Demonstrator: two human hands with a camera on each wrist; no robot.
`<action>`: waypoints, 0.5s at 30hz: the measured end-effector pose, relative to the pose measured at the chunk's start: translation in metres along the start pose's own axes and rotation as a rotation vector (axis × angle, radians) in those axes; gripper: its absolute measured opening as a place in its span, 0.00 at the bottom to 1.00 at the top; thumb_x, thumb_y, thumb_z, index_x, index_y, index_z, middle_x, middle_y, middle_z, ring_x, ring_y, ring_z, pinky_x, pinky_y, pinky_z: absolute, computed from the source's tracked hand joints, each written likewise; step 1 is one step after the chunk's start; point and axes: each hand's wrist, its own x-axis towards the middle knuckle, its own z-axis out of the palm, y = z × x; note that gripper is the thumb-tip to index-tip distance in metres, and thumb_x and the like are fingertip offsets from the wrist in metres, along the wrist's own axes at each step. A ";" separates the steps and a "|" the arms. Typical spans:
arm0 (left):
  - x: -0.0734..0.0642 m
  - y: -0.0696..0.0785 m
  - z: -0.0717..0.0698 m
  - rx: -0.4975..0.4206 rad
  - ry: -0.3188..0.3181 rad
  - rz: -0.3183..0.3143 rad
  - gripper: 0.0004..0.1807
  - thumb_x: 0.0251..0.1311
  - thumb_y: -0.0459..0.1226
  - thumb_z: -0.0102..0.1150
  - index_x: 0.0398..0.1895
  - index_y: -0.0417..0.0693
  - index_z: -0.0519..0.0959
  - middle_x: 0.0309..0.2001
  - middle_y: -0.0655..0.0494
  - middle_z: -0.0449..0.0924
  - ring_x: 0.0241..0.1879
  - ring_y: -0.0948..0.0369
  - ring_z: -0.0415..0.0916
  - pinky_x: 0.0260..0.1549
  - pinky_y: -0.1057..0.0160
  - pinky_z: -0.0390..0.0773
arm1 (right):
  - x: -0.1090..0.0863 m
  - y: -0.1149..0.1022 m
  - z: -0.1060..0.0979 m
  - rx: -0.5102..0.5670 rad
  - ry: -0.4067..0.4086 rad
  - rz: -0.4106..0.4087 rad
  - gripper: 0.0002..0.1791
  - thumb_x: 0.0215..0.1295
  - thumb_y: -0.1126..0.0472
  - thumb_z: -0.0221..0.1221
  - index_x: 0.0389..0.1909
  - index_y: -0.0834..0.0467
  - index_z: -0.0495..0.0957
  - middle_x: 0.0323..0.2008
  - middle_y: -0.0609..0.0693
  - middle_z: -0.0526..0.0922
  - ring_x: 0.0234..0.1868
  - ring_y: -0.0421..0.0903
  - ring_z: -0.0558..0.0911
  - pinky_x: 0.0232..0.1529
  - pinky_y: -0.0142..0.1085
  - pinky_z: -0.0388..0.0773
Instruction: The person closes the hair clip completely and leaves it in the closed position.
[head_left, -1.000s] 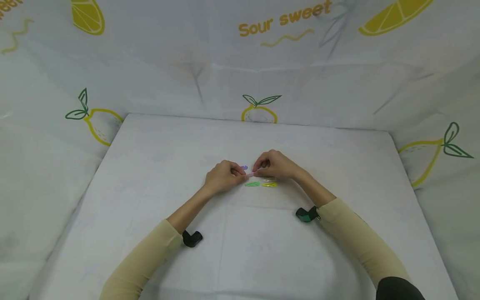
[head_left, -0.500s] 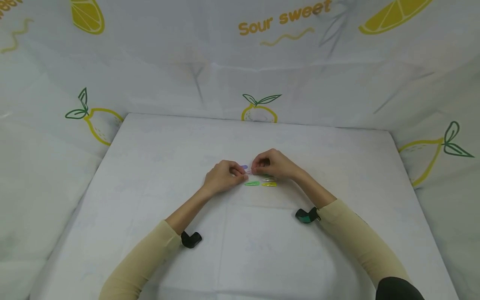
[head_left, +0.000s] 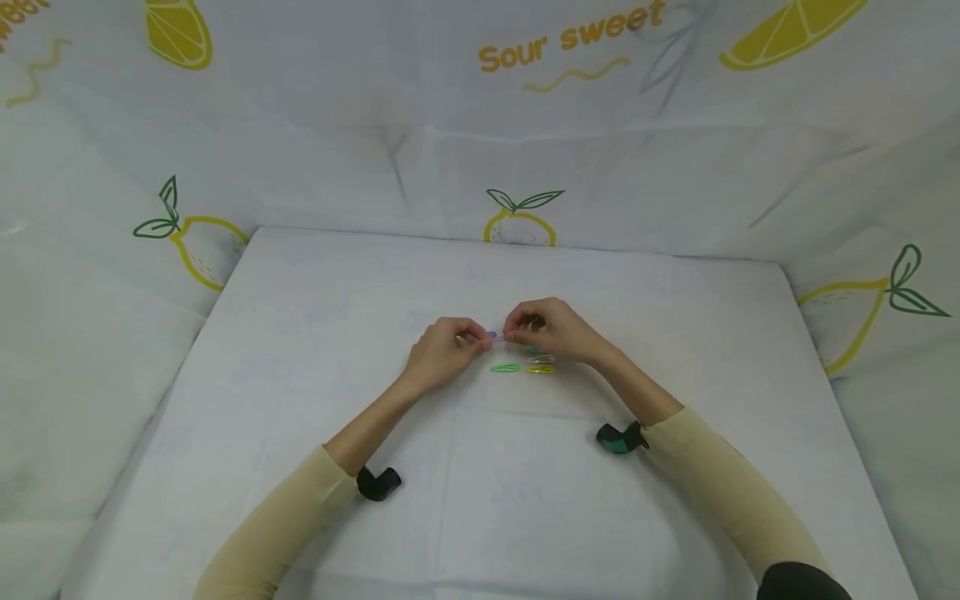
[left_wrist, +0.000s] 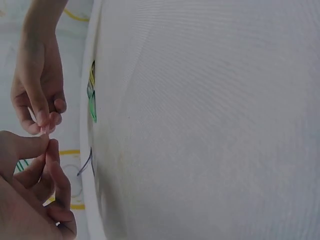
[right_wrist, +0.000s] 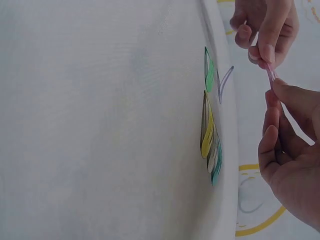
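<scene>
A slim pink snap hair clip (right_wrist: 271, 75) spans the small gap between my two hands, above the table. My left hand (head_left: 444, 354) pinches one end of it between thumb and fingertips. At the other end, the thumb and index finger of my right hand (head_left: 557, 330) grip it; the fingertips cover much of the clip. Beneath lies a purple snap clip (right_wrist: 225, 85), its two arms spread apart in the right wrist view. Nearer to me are a green clip (head_left: 505, 367) and a yellow clip (head_left: 539, 369).
A silvery clip (head_left: 540, 359) and a teal clip (right_wrist: 216, 172) lie beside the yellow one, partly behind my right hand in the head view. The white-covered table (head_left: 300, 292) ends at a back edge against a lemon-print cloth (head_left: 337, 108).
My left fingertips have shifted slightly up and away from me, now overlapping the purple clip more in the head view. Less of the pink clip shows between the hands than one second ago.
</scene>
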 end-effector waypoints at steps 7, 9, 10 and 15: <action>-0.003 0.009 -0.002 -0.028 0.049 0.046 0.08 0.74 0.44 0.68 0.43 0.50 0.89 0.37 0.55 0.89 0.26 0.63 0.74 0.22 0.67 0.68 | -0.006 -0.006 -0.002 0.024 0.065 -0.006 0.03 0.74 0.61 0.70 0.44 0.56 0.89 0.39 0.50 0.89 0.41 0.45 0.83 0.45 0.31 0.80; -0.003 0.012 -0.002 -0.023 0.065 0.058 0.08 0.75 0.44 0.68 0.43 0.50 0.88 0.35 0.55 0.88 0.25 0.63 0.72 0.21 0.67 0.65 | -0.007 -0.007 -0.002 0.032 0.081 0.000 0.04 0.74 0.61 0.69 0.44 0.56 0.89 0.39 0.51 0.90 0.41 0.46 0.83 0.45 0.31 0.80; -0.003 0.013 -0.002 -0.017 0.075 0.063 0.08 0.74 0.44 0.68 0.43 0.50 0.88 0.35 0.55 0.87 0.25 0.63 0.71 0.21 0.67 0.65 | -0.007 -0.008 -0.002 0.035 0.091 0.002 0.04 0.74 0.60 0.69 0.44 0.56 0.89 0.38 0.51 0.90 0.40 0.46 0.83 0.44 0.31 0.80; -0.005 0.018 -0.001 0.019 0.115 0.086 0.08 0.74 0.43 0.68 0.43 0.49 0.89 0.33 0.55 0.87 0.28 0.62 0.74 0.24 0.66 0.69 | -0.009 -0.010 0.000 0.044 0.150 0.012 0.05 0.73 0.60 0.70 0.42 0.57 0.90 0.35 0.51 0.89 0.37 0.47 0.83 0.42 0.30 0.80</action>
